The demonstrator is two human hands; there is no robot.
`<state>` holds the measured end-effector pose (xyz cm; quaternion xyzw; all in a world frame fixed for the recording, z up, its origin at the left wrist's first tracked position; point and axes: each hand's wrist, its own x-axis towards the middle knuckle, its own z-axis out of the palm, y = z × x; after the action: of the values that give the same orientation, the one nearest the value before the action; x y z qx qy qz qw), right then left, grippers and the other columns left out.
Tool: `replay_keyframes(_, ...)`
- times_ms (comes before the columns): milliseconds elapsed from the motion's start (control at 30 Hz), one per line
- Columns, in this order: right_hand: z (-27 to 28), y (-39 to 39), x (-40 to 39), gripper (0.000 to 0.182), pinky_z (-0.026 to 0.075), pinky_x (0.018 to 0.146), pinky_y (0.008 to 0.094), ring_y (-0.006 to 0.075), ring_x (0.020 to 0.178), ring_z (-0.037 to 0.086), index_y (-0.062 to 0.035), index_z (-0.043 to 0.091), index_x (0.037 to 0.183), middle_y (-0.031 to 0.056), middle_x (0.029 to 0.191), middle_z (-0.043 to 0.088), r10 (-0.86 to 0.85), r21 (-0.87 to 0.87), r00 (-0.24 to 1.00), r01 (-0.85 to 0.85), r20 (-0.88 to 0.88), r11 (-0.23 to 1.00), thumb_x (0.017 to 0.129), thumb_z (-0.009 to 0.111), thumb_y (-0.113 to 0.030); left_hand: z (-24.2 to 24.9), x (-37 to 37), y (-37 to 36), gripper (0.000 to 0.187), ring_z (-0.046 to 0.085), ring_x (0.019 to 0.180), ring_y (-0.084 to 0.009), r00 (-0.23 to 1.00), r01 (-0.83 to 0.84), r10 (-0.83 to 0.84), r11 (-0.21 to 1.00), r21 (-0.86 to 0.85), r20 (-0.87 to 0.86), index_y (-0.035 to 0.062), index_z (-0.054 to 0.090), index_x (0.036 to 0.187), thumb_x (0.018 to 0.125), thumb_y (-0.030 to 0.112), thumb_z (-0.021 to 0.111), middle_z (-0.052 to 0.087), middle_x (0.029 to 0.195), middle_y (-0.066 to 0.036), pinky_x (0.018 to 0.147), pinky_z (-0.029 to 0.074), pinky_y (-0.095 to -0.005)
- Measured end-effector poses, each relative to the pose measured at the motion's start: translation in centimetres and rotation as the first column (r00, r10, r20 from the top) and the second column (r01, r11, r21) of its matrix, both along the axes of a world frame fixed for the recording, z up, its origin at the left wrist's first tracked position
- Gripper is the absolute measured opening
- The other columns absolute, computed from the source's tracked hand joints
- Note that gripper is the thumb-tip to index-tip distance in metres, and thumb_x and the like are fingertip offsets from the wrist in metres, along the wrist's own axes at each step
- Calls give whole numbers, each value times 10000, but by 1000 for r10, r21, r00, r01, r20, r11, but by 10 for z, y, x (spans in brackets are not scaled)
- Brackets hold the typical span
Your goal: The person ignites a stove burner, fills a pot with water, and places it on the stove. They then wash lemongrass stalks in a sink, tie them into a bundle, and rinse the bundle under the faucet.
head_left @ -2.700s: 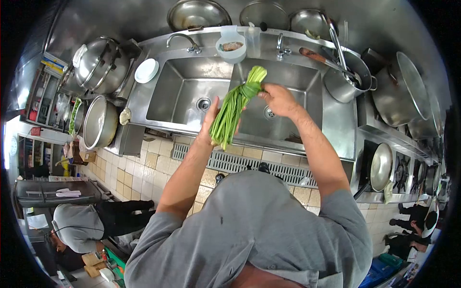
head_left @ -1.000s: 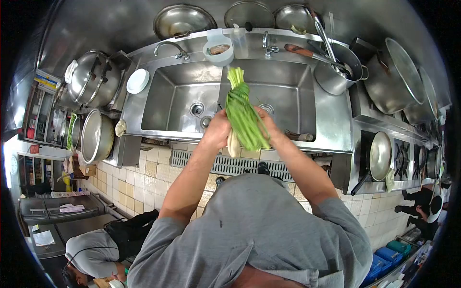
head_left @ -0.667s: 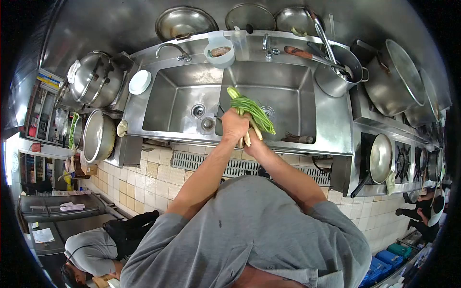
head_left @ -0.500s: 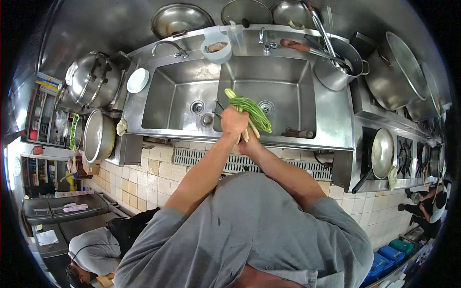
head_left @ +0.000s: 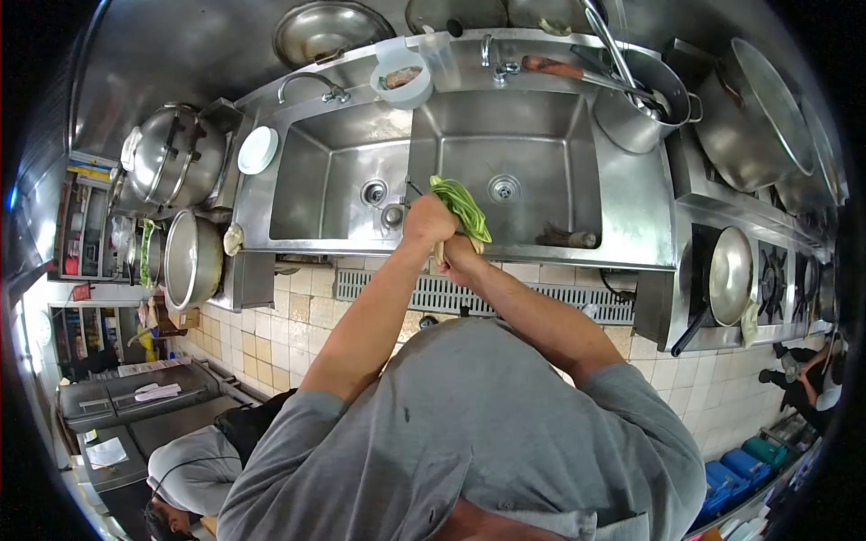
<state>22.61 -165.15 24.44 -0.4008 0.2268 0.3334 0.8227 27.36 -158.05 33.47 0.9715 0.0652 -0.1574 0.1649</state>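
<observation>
A folded bunch of scallions (head_left: 463, 207) is in my hands at the front edge of the right sink basin (head_left: 559, 171). My left hand (head_left: 430, 221) is closed around the bunch from the left, near the divider between the basins. Just below and to its right, my right hand (head_left: 463, 259) is wrapped about the pale stem ends. Green leaves stick out above and to the right of the fists. The palms and part of the stems are hidden by my fingers.
A drain strainer (head_left: 393, 215) lies in the left basin (head_left: 307, 180). A dark brush-like object (head_left: 566, 237) rests in the right basin's front corner. Behind stand a white container (head_left: 404, 87) and faucets. A pot with utensils (head_left: 631, 122) stands right; a person (head_left: 194, 464) is lower left.
Both hands have come slightly closer to my body with the scallions, and the leaves now look more gathered and upright. The whole view has shifted a little.
</observation>
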Motion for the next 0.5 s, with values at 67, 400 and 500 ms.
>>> replay_keyframes(67, -14, 4, -7, 211, 340, 405, 313, 128, 513, 477, -138, 599, 972, -11, 674, 549, 81, 47, 996, -79, -43, 996, 1025, 430, -252, -18, -4, 5, 317, 697, 935, -399, 1000, 13, -13, 1000, 8, -26, -35, 708, 968, 788, 218, 642, 698, 983, -270, 806, 560, -450)
replay_keyframes(400, 4, -35, 10, 207, 274, 444, 309, 124, 521, 340, -54, 555, 1020, -10, 663, 389, 352, -171, 935, -355, -51, 919, 1009, 452, -234, -45, 5, 62, 406, 534, 467, -194, 834, -550, 144, 292, -783, -532, 70, 657, 924, 936, 467, 576, 599, 649, -71, 392, 429, -341)
replay_keyframes(500, 9, -40, 15, 218, 255, 430, 308, 120, 497, 322, -48, 554, 1006, -8, 646, 384, 349, -228, 937, -344, -19, 911, 1015, 444, -235, -31, 7, 64, 445, 543, 460, -206, 708, -705, -29, 25, -709, -705, 100, 638, 950, 985, 516, 484, 613, 685, -66, 365, 439, -348)
